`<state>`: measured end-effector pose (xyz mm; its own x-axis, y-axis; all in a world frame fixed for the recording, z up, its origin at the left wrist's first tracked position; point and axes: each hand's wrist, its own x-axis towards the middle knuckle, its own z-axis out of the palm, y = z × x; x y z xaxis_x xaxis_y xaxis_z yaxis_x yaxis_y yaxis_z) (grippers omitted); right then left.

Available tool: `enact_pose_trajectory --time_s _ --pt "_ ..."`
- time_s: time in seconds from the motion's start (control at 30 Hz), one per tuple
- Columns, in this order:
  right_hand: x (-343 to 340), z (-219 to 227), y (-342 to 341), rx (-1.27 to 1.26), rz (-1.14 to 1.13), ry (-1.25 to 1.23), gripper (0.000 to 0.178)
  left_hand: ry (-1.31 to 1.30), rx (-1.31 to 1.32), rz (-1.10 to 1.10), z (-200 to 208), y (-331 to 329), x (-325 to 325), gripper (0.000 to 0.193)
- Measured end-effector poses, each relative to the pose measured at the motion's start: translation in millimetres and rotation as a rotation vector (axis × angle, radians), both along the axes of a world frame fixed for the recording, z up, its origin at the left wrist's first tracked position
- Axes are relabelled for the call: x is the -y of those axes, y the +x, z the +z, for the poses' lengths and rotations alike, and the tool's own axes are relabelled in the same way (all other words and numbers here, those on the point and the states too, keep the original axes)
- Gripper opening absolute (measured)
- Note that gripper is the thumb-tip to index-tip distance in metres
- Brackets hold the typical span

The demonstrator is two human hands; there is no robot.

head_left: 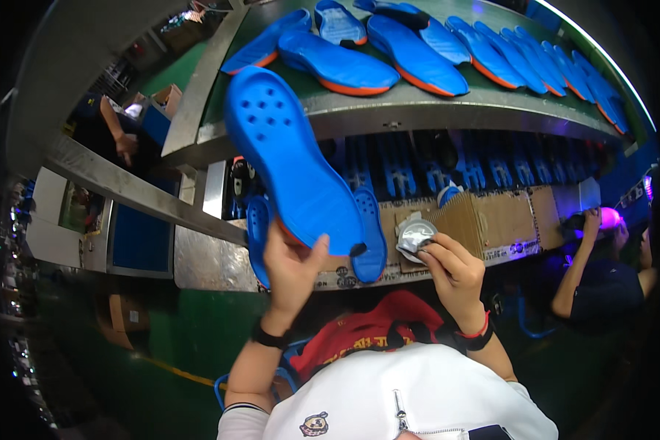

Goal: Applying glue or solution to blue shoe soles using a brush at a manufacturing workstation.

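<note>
My left hand (292,273) grips a blue shoe insole (290,165) at its lower end, thumb on the face that shows. The insole stands tilted up, with small round dimples at its top end and a dark patch at its bottom corner. My right hand (456,273) has its fingers pinched together at the edge of a round, silvery dish (412,229). Something small and dark shows at the fingertips, too small to name. Two more insoles lie on the workbench, one (257,238) partly behind my left hand, the other (371,238) right of the held one.
Above the bench, a green conveyor belt (337,111) with a metal edge carries several blue and orange insoles (337,64). Under it stands a row of blue racks (400,165). Cardboard (502,220) covers part of the bench. At the right, a co-worker's arm (576,275) reaches toward a purple-lit object.
</note>
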<state>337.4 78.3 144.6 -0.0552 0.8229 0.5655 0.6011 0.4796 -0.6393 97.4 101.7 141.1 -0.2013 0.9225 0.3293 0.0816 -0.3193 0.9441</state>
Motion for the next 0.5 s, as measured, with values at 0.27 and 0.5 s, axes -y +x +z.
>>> enact_pose_trajectory --time_s 0.27,0.5 --pt "14 -9 15 -0.017 -0.019 -0.054 0.012 -0.174 0.135 0.051 79 -90 -120 0.032" --pt "17 -17 17 -0.005 -0.029 -0.052 0.013 -0.278 0.089 0.003 70 -132 -180 0.026"
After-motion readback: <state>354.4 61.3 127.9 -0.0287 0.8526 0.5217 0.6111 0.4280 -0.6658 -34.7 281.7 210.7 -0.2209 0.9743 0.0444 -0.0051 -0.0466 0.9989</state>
